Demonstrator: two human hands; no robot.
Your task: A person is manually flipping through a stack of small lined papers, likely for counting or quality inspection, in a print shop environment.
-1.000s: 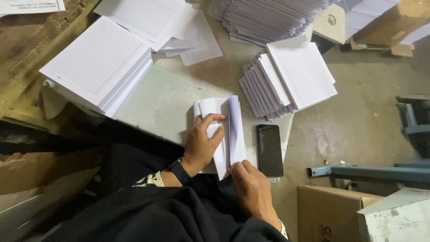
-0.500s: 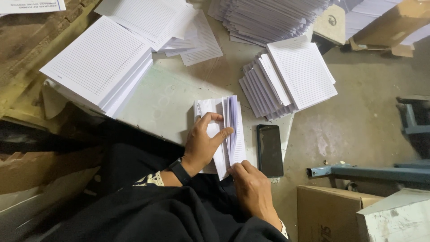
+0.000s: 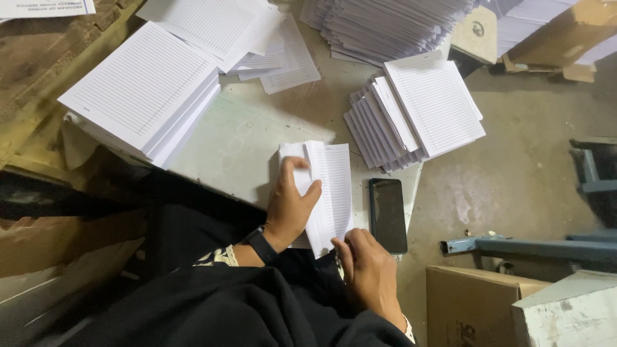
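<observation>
A folded bundle of white lined sheets (image 3: pixel 334 186) lies on the pale work surface (image 3: pixel 231 148) in front of me. My left hand (image 3: pixel 289 205), with a dark wristband, presses down on its left half, fingers spread over the fold. My right hand (image 3: pixel 366 266) pinches the bundle's near bottom edge. A black phone (image 3: pixel 387 214) lies face up just right of the bundle.
A thick stack of lined paper (image 3: pixel 144 90) sits at the left. A fanned stack (image 3: pixel 414 112) lies beyond the phone, with more fanned sheets (image 3: pixel 385 22) at the top. Cardboard boxes (image 3: pixel 479 308) and a blue metal bar (image 3: pixel 527 245) stand on the floor at the right.
My left hand's fingers have shifted on the bundle, and its right-hand sheets have settled flatter. My right hand stays at the bottom edge.
</observation>
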